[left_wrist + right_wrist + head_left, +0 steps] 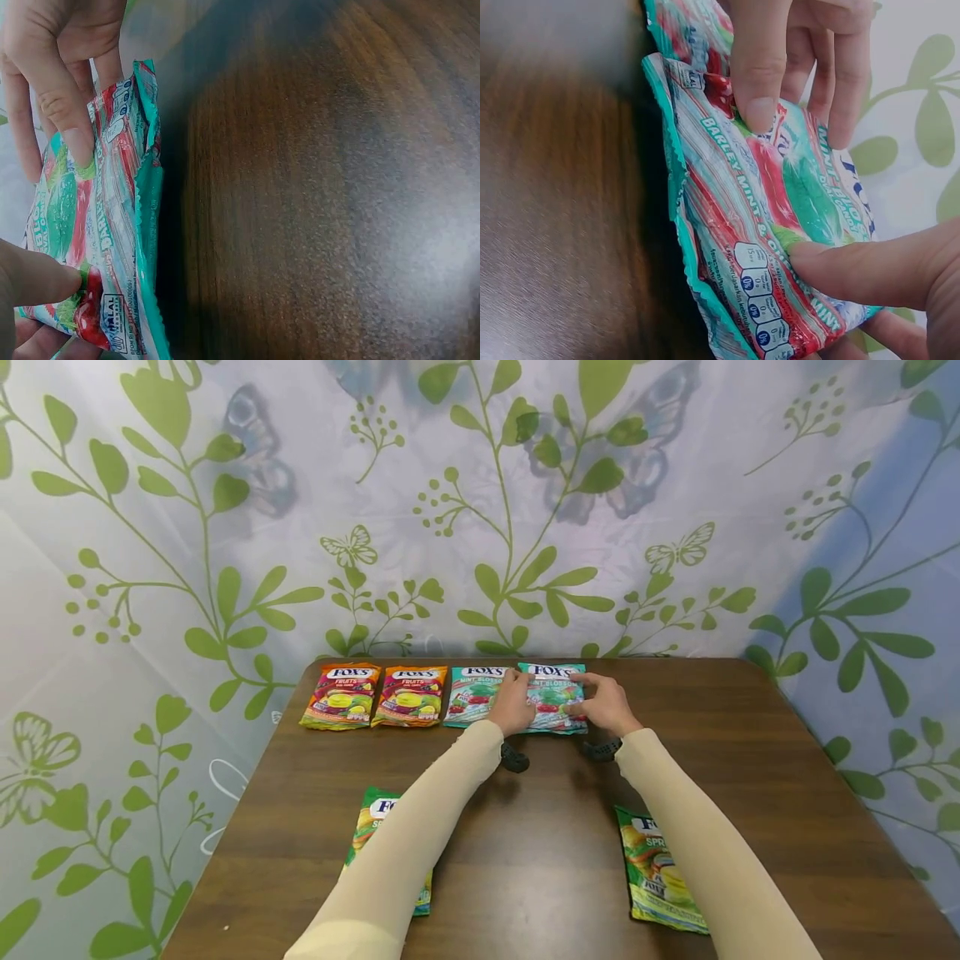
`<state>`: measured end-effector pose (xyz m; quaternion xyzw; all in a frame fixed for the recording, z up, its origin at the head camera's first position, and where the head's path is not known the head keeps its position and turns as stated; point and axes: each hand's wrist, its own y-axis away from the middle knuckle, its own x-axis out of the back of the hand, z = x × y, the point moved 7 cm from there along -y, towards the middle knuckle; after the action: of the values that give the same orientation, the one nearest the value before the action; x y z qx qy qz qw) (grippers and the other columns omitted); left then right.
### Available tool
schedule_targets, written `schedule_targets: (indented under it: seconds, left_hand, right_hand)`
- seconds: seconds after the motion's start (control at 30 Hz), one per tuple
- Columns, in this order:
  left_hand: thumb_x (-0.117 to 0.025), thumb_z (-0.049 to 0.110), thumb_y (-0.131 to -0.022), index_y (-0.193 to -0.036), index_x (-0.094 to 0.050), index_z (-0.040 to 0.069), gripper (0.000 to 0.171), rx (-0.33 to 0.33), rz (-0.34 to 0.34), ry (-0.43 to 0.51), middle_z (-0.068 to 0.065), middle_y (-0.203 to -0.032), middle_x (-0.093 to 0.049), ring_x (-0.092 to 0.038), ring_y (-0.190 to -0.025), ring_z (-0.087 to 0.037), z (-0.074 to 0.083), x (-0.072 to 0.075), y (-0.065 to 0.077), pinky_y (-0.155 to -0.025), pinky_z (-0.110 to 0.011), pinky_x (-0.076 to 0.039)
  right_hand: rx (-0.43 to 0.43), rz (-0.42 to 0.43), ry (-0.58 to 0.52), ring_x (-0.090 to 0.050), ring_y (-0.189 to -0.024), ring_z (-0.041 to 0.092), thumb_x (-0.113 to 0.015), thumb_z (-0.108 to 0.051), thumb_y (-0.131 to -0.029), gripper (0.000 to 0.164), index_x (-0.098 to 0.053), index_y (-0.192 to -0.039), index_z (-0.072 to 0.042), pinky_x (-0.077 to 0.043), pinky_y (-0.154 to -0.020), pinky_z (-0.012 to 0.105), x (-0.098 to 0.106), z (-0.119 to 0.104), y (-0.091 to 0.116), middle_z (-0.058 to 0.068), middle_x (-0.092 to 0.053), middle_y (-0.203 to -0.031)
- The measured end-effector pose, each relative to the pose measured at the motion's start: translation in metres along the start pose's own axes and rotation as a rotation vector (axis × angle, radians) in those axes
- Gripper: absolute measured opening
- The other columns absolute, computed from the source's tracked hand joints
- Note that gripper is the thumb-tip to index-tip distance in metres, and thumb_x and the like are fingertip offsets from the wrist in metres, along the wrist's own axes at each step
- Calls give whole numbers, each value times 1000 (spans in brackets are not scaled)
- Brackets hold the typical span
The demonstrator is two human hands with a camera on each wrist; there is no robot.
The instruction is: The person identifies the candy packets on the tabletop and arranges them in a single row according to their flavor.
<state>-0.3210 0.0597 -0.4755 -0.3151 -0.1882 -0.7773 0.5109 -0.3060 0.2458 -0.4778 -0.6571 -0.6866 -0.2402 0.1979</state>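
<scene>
At the back of the table, a teal Fox's Mint Blossom candy bag (557,695) lies between my two hands. My left hand (514,703) grips its left side, thumb on the printed front. My right hand (607,704) grips the right side; in the right wrist view its thumb (862,266) presses on the front, with fingers curled under the edge. Another Mint Blossom bag (467,697) lies immediately left, partly covered by my left hand. Further left are two orange-red Fox's Fruits bags (343,697), (410,697), side by side in the same row.
Nearer me, a green Fox's bag (371,814) lies partly hidden under my left forearm. Another green bag (651,872) is partly covered by my right forearm. The brown wooden table (517,860) ends at a leaf-patterned curtain (420,552) behind the row.
</scene>
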Motion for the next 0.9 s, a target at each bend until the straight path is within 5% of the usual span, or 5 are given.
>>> schedule_targets:
  seconds: [0.5,0.9]
  left_hand:
    - [-60,-5,-106,-163,-44,0,60,45,-12,-26,-21,-159,-36,-50,-130,-31,-9,-12,-10,-88,-40,-47]
    - [-66,-7,-103,-166,-41,2,68,54,-36,-85,-22,-168,-30,-44,-150,-34,-12,-19,-12,-104,-42,-52]
  right_hand:
    - [-33,-33,90,-51,-133,46,-83,-12,-97,65,-58,-157,-3,-45,-111,61,1,12,-17,31,-53,-154]
    - [-42,-23,70,-50,-137,46,-81,-12,-99,66,-55,-160,-3,-45,-112,61,-1,14,-18,32,-48,-160]
